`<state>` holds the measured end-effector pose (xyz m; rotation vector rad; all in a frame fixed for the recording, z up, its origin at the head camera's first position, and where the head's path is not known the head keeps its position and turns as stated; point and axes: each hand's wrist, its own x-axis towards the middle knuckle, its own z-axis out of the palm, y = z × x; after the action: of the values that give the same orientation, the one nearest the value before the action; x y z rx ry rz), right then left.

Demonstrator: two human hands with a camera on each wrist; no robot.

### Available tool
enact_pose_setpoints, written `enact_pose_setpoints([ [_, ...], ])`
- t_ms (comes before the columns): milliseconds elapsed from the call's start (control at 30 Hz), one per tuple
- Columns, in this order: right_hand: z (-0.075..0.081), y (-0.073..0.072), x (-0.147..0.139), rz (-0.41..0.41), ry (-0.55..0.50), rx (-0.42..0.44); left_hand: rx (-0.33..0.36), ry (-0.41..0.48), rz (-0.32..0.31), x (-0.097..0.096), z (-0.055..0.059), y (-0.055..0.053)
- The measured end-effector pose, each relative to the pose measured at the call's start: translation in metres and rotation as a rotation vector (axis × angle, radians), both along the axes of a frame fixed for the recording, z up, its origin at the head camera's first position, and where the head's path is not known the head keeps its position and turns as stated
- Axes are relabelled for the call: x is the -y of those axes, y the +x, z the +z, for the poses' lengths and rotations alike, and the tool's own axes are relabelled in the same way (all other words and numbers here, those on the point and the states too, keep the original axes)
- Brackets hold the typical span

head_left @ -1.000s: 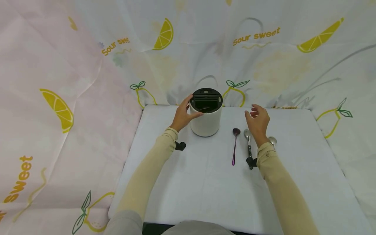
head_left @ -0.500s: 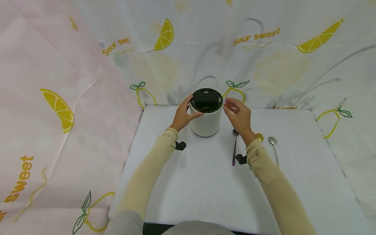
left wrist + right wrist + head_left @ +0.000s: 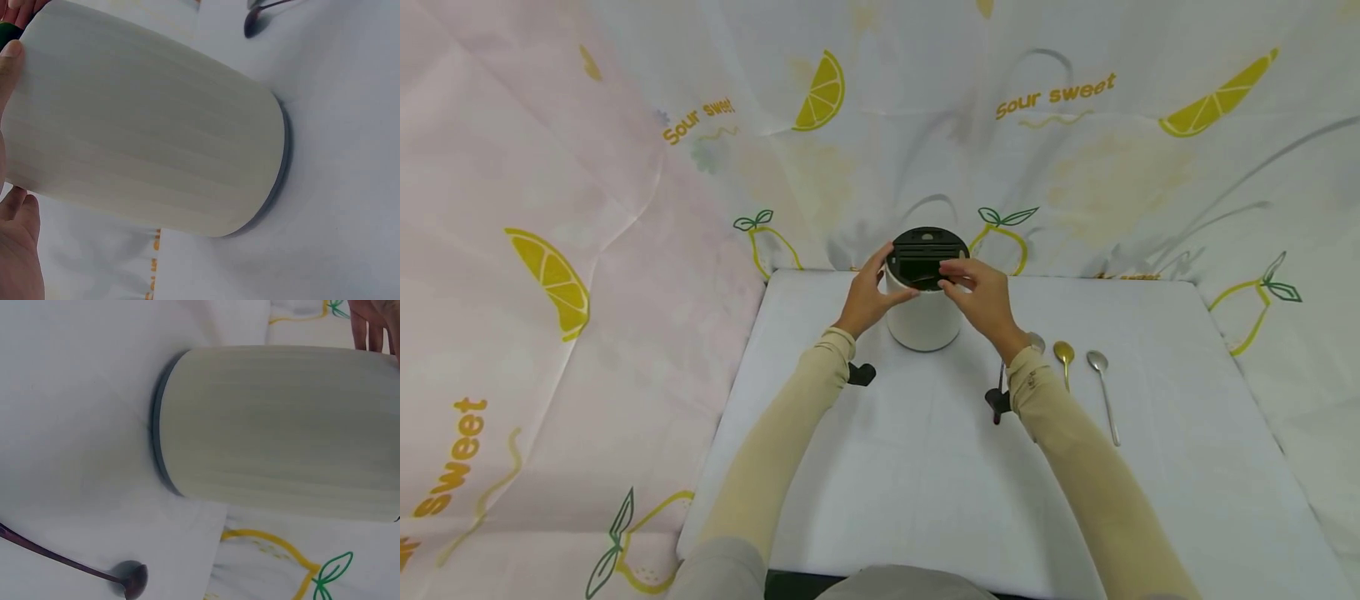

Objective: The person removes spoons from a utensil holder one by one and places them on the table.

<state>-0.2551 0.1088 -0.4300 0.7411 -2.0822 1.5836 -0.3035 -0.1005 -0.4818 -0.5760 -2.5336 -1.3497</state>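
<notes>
A white cylindrical utensil holder (image 3: pixel 922 323) stands upright at the back of the table, with a black slotted top (image 3: pixel 927 237) and a dark opening in its front part. My left hand (image 3: pixel 861 302) grips the holder's upper rim from the left, thumb in front and fingers behind; the left wrist view shows it around the holder (image 3: pixel 150 119). At the front right of the opening is my right hand (image 3: pixel 981 293), fingers bent and thumb apart from them, with nothing visible between. A dark purple spoon (image 3: pixel 69 562) lies to the holder's right, partly covered by my right wrist in the head view.
Farther right lie a silver spoon (image 3: pixel 1037 341) half hidden by my sleeve, a gold spoon (image 3: pixel 1063 353) and another silver spoon (image 3: pixel 1103 387). A lemon-printed sheet (image 3: pixel 880 150) hangs behind and left of the white table (image 3: pixel 887 483).
My right hand has moved left from above the spoons to the holder's opening, uncovering the gold and right-hand silver spoons. The left hand and the holder have kept their place.
</notes>
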Motion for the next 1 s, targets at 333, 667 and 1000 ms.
enact_pose_setpoints([
  [333, -0.011, -0.016, 0.005, -0.101, 0.324, -0.082, -0.021, 0.005, -0.007, 0.002, 0.001, 0.002],
  [667, -0.006, -0.019, 0.013, -0.158, 0.481, -0.085, -0.034, 0.01, -0.013, 0.001, 0.0, 0.001],
  [1000, 0.002, -0.02, 0.016, -0.185, 0.576, -0.087, -0.035, -0.002, -0.015, 0.001, -0.001, 0.0],
])
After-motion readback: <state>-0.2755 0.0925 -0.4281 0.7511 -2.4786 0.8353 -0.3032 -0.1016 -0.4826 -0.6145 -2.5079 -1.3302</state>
